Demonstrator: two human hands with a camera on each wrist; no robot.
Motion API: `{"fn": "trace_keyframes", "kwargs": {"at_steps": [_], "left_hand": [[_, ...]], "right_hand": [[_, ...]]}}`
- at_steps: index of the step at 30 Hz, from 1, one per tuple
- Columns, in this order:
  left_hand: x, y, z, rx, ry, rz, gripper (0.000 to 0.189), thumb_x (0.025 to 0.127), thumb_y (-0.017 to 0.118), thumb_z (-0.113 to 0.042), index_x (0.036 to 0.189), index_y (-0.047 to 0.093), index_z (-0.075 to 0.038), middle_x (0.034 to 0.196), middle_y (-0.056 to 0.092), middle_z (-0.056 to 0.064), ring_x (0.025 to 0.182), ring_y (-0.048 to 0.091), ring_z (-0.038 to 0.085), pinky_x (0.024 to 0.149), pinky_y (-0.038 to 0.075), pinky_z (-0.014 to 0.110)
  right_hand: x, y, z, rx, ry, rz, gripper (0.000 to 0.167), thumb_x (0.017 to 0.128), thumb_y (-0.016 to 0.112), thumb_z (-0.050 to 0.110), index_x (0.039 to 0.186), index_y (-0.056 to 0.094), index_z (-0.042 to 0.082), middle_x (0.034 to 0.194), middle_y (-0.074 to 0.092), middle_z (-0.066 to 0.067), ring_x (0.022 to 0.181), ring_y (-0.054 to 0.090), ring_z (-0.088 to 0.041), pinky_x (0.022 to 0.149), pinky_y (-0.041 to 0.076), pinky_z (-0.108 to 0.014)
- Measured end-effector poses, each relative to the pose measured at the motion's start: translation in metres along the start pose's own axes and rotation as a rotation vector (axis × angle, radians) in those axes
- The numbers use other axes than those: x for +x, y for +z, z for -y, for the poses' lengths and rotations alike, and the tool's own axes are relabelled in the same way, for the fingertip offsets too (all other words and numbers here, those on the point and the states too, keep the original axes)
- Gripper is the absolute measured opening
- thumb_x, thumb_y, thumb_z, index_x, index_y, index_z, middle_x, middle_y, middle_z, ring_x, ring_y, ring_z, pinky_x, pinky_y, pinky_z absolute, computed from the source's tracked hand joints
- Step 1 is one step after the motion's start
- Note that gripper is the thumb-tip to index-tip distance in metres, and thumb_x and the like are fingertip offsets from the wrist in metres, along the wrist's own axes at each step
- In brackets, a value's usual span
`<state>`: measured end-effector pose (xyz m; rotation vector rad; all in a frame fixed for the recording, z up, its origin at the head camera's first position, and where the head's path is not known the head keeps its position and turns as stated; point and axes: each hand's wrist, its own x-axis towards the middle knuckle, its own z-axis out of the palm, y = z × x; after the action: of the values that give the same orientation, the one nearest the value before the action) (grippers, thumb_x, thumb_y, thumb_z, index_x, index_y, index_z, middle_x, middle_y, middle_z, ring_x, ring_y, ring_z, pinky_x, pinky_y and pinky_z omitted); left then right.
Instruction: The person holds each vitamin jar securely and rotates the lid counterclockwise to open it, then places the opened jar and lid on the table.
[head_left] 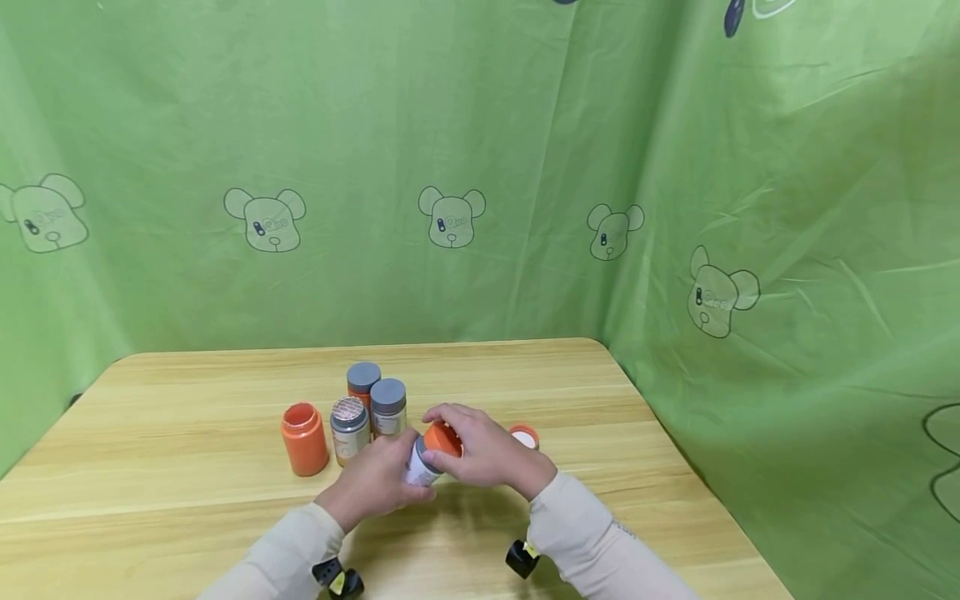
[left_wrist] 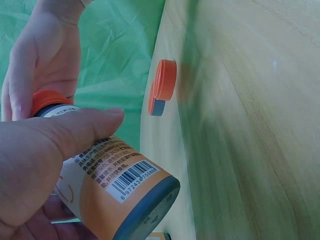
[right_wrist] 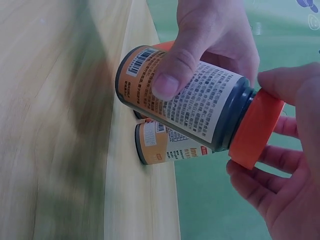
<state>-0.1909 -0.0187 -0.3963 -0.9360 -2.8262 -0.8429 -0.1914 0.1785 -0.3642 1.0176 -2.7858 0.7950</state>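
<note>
Green fabric [head_left: 360,125] hangs behind the tabletop [head_left: 187,433], above which, roughly midway between its left and right edges, the left hand [head_left: 377,477] grips a tilted bottle [right_wrist: 212,107], apparently steadying it while the right hand [head_left: 483,447] grasps its orange cap [right_wrist: 257,129], seemingly for turning.

Green curtain [head_left: 360,108] behind wooden table [head_left: 187,417]

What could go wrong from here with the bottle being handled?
The orange lid might slip or sit crooked, since the right hand grips it while the held bottle is tilted. The left hand looks close to the foil-topped jar in the head view, so a swing might knock it. The uncapped orange bottle nearby could tip too.
</note>
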Motion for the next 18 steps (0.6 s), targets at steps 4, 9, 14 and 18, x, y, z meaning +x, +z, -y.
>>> {"fn": "trace_keyframes", "kwargs": {"at_steps": [4,9,14,18], "left_hand": [[-0.0003,-0.0004,-0.0005,-0.012,0.005,-0.007,0.057,0.067,0.087,-0.033,0.105,0.056,-0.004,0.079,0.059,0.001,0.065,0.056,0.012,0.056,0.047,0.031],[0.0000,-0.0002,-0.0008,-0.007,0.001,-0.005,0.057,0.068,0.087,-0.033,0.106,0.057,-0.003,0.080,0.060,0.002,0.066,0.057,0.013,0.058,0.048,0.032],[0.0004,-0.0005,-0.0014,0.001,-0.015,0.007,0.059,0.068,0.086,-0.034,0.108,0.057,-0.002,0.082,0.061,0.003,0.068,0.058,0.014,0.059,0.049,0.033],[-0.0001,-0.0009,-0.0014,-0.005,-0.015,0.008,0.059,0.068,0.087,-0.034,0.108,0.057,-0.003,0.082,0.061,0.003,0.068,0.058,0.014,0.058,0.049,0.032]], "right_hand": [[-0.0012,-0.0012,0.0009,0.012,-0.033,0.004,0.044,0.090,0.065,0.027,0.129,0.053,0.010,0.121,0.057,-0.001,0.098,0.054,-0.012,0.083,0.047,-0.028],[-0.0027,-0.0010,0.0025,-0.027,0.030,-0.013,0.047,0.094,0.059,0.042,0.130,0.052,0.013,0.121,0.057,-0.002,0.100,0.054,-0.014,0.083,0.048,-0.032],[-0.0014,-0.0001,0.0016,-0.031,0.064,-0.001,0.045,0.095,0.058,0.045,0.126,0.054,0.014,0.108,0.060,0.001,0.089,0.055,-0.012,0.074,0.048,-0.028],[-0.0007,0.0000,0.0005,-0.018,0.056,0.007,0.043,0.094,0.059,0.045,0.125,0.055,0.015,0.108,0.060,0.002,0.087,0.054,-0.011,0.073,0.047,-0.026]]}}
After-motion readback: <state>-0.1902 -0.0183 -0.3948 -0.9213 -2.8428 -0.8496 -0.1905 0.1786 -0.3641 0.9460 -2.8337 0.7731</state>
